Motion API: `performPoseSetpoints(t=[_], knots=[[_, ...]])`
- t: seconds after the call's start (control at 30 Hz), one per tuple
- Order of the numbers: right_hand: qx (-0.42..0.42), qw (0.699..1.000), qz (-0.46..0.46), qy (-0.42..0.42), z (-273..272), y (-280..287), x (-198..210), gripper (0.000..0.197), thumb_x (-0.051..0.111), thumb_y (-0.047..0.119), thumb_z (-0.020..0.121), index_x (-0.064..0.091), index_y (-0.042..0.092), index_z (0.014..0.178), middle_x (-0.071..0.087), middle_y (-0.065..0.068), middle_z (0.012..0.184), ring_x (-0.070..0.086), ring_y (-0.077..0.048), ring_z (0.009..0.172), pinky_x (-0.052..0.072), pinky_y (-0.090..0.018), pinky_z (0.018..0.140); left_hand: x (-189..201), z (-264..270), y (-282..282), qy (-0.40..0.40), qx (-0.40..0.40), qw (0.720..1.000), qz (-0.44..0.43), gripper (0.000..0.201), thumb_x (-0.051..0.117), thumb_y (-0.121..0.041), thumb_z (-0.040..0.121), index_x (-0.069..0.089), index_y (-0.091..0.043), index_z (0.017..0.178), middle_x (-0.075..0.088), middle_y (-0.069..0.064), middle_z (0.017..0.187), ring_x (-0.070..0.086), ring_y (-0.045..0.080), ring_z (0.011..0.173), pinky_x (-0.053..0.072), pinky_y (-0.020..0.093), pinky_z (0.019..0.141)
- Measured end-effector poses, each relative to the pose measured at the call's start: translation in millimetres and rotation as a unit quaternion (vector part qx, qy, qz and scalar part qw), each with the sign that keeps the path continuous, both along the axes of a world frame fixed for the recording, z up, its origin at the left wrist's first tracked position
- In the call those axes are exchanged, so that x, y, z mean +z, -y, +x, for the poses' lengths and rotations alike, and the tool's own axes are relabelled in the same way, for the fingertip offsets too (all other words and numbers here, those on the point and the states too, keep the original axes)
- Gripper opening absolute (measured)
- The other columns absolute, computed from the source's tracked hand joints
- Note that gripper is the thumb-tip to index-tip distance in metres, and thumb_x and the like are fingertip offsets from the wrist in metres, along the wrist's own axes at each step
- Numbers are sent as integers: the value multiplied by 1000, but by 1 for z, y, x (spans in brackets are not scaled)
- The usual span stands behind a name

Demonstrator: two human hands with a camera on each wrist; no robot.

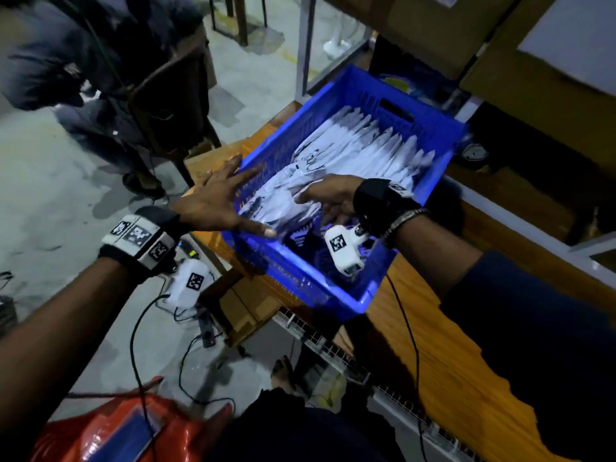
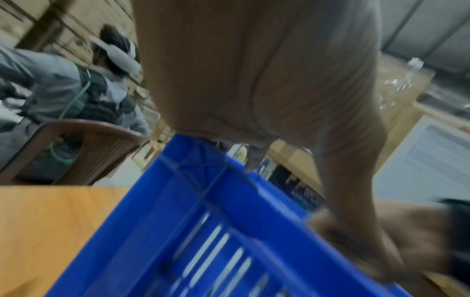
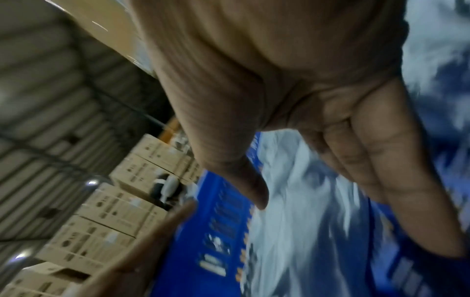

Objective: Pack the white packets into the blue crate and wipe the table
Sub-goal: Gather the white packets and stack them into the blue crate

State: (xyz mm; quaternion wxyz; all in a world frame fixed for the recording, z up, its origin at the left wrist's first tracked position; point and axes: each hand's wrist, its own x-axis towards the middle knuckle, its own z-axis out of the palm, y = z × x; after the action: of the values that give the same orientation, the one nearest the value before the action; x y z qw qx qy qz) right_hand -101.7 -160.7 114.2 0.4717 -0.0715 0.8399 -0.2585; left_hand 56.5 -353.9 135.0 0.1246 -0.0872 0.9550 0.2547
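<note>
The blue crate (image 1: 300,271) stands on the orange wooden table (image 1: 450,361), with several white packets (image 1: 366,145) lying in rows inside it. My left hand (image 1: 220,198) is spread flat with straight fingers over the crate's left rim, holding nothing. My right hand (image 1: 328,200) reaches into the crate, its fingers lying straight on the nearest packets. In the left wrist view my left hand (image 2: 254,80) hovers above the crate (image 2: 203,221) wall. The right wrist view shows my right hand (image 3: 318,100) over the packets (image 3: 292,221), blurred by motion.
A person (image 1: 66,61) sits on a brown chair (image 1: 173,101) past the table's left end. Cardboard boxes (image 1: 533,78) are stacked behind the crate. A red bag (image 1: 116,428) lies at the lower left, and cables with a power strip (image 1: 206,331) run across the floor.
</note>
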Motion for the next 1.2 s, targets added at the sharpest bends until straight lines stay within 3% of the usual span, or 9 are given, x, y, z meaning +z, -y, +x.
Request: performPoseSetpoints(t=[0.07,0.13,0.2,0.33,0.4,0.63,0.77,1.0,1.2], knots=[[-31,998,-22,-58,-5,-34,17,42,74,40,87,50,9,103,53,-17,81,62,-31,63,61,-47,56,6,-7,-7,-9,34,999,34,133,60,-101,37,23,-47,154,6,-3,168,10,17,154,12,48,125],[-76,987,-70,-122,-11,-61,26,70,78,44,79,43,10,129,61,-15,97,66,-32,82,61,-56,70,18,-20,-22,-31,38,998,28,127,61,-98,45,29,-40,154,20,-2,165,21,17,151,17,45,125],[-122,966,-116,-198,-12,-96,38,83,77,41,82,32,19,148,59,-8,107,63,-25,93,63,-53,69,32,-39,-52,-73,9,997,12,120,65,-92,56,31,-32,154,30,-3,162,29,16,148,22,43,123],[-150,919,-131,-340,-6,-183,56,57,72,27,90,46,13,139,70,-5,93,66,-23,91,54,-28,80,47,-91,-134,-115,-44,991,59,101,69,-72,76,33,-21,155,36,-3,160,35,17,146,26,31,119],[-167,905,-110,-374,2,-231,60,50,71,24,91,50,12,135,68,-3,96,65,-19,92,52,-29,84,50,-111,-184,-113,-72,988,79,90,71,-64,81,37,-22,153,41,0,157,39,18,143,31,30,113],[-254,888,-47,-380,39,-386,40,51,67,29,97,47,18,143,64,-5,121,61,-22,111,53,-37,86,50,-133,-354,-104,-179,970,124,76,74,-49,86,48,-11,146,54,9,145,52,20,131,41,25,104],[-307,868,-5,-390,63,-486,23,52,69,29,95,49,20,143,66,-2,123,62,-21,114,49,-30,89,36,-127,-462,-90,-235,960,125,58,69,-44,92,54,-14,139,61,5,136,57,15,119,38,21,83],[-367,862,19,-350,109,-655,-8,46,65,25,97,51,19,141,55,-7,138,58,-25,117,53,-39,92,-26,-117,-628,2,-275,952,132,79,68,-58,87,41,-19,151,48,7,150,50,25,131,46,36,98],[-426,830,80,-351,149,-771,-46,45,67,24,91,57,16,134,58,-15,131,59,-32,120,50,-41,98,-71,-97,-766,61,-264,942,195,70,72,-43,90,46,-11,146,53,9,147,54,26,130,49,35,96]])
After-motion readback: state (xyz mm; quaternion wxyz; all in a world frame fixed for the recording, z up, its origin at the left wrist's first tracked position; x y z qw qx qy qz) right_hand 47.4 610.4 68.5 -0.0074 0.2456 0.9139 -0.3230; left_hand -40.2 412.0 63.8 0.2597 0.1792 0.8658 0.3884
